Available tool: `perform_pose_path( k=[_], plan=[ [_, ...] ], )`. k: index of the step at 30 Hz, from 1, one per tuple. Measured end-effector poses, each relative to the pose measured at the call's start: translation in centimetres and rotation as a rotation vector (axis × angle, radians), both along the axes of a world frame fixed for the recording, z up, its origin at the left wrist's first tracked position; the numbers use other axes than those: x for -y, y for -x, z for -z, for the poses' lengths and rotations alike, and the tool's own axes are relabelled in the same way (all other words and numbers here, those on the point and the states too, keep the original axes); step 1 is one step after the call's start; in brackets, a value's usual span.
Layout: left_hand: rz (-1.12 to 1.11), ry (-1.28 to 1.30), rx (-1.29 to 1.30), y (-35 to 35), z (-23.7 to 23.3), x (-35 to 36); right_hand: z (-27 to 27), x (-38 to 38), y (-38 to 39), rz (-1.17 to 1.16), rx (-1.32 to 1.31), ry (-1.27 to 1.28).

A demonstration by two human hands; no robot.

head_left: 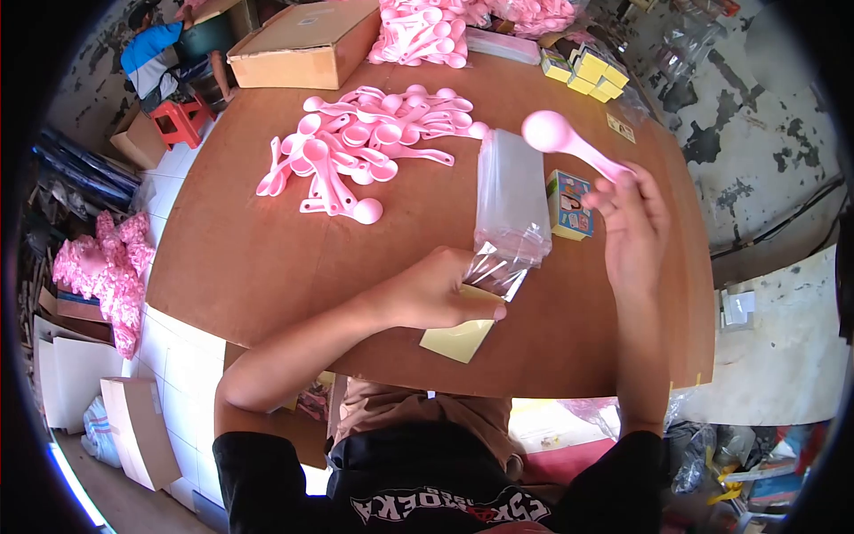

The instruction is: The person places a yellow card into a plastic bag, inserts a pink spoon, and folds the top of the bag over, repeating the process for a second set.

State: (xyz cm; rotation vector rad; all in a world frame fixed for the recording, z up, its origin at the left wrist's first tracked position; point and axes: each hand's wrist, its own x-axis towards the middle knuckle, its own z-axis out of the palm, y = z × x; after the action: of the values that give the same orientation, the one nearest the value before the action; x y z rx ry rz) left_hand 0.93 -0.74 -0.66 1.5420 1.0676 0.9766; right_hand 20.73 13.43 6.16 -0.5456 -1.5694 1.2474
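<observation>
My right hand (633, 214) is raised over the table's right side, fingers closed around the handle of a pink plastic measuring spoon (550, 133); its rounded bowl points up and left. Near the table's front edge, my left hand (440, 289) grips a pale yellow card (458, 340), with the thumb lying across it. Its other fingers are partly hidden beside the open end of a clear plastic bag (500, 271). This end lies at the near side of a stack of clear plastic bags (511, 187). Left of the stack spreads a loose pile of pink measuring spoons (356, 147).
A small blue-and-yellow box (569, 205) stands right of the bags. At the table's back are a cardboard box (302, 44), a bag of pink spoons (418, 40) and several yellow boxes (596, 71). Another person (160, 58) is near a red stool (181, 120), back left.
</observation>
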Motion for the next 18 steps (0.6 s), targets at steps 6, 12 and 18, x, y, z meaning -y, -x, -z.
perform_pose_path(
  k=[6,12,18],
  plan=[
    [-0.026,0.057,-0.041,-0.4,-0.2,0.1,1.6,-0.2,-3.3,-0.261,-0.127,0.079],
    [-0.043,0.067,-0.071,-0.6,-0.5,0.1,1.3,1.0,-2.7,-0.206,0.332,-0.103],
    [-0.079,-0.075,-0.054,-0.7,0.1,0.0,1.7,2.2,-2.1,-0.313,0.375,-0.04]
  ],
)
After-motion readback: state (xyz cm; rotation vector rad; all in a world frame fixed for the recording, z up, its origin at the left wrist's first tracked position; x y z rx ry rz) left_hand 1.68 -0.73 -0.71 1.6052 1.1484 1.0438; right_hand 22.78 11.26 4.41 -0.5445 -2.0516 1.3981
